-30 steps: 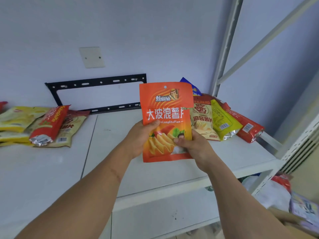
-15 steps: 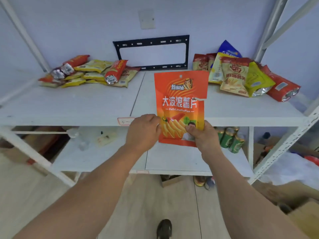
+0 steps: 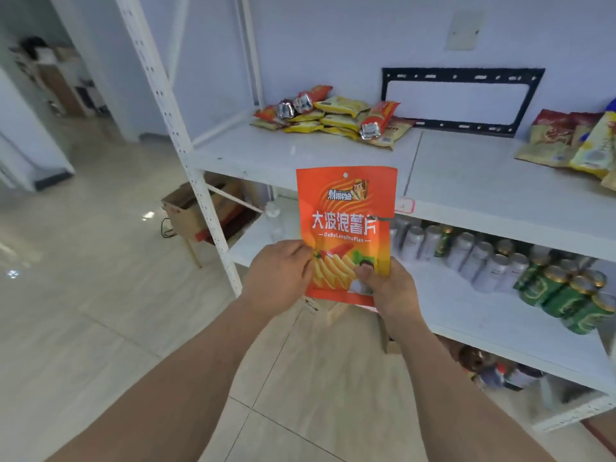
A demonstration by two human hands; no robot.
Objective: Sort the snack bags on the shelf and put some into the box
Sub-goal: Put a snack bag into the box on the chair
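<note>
Bright, even indoor light; blurred, warped edges; floor [image 3: 100, 261] glare.

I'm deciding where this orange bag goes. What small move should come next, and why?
Probably carry the orange bag, held upright by the left hand and right hand, left toward the open cardboard box on the floor beside the shelf post; it is already off the shelf.

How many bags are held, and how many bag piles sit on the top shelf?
Held: 1, orange bag in left hand and right hand
Piles on top shelf: 2, left pile, right pile
Total: 3
</note>
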